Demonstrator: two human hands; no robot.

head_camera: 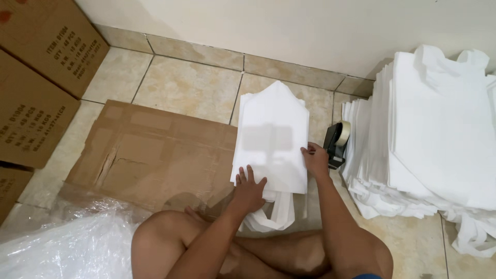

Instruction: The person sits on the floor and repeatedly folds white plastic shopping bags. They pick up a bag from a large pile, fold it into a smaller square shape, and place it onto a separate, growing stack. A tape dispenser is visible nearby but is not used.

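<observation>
Person sits cross-legged on the tiled floor (191, 88), looking down at a folded stack of white fabric bags (272, 137) lying partly on the floor, partly over the right edge of a flattened cardboard sheet (150, 150). Bag handles trail out at the near end of the stack, by the person's legs.

Left hand (249, 188) — flat on the near left corner of the stack, fingers (243, 175) spread and pressing down, not gripping anything. Right hand (315, 159) at the stack's right edge, fingers curled onto that edge, pinching the top layers of fabric.

Just beside the right hand, a black tape dispenser (336, 142) with a tape roll stands on the floor, between the folded stack and a much larger pile of white bags (429, 139) along the right side, near the wall.

Brown cardboard boxes (36, 67) stacked at the far left corner. Crumpled clear plastic wrap (62, 243) at the near left, touching the cardboard sheet's near edge.
</observation>
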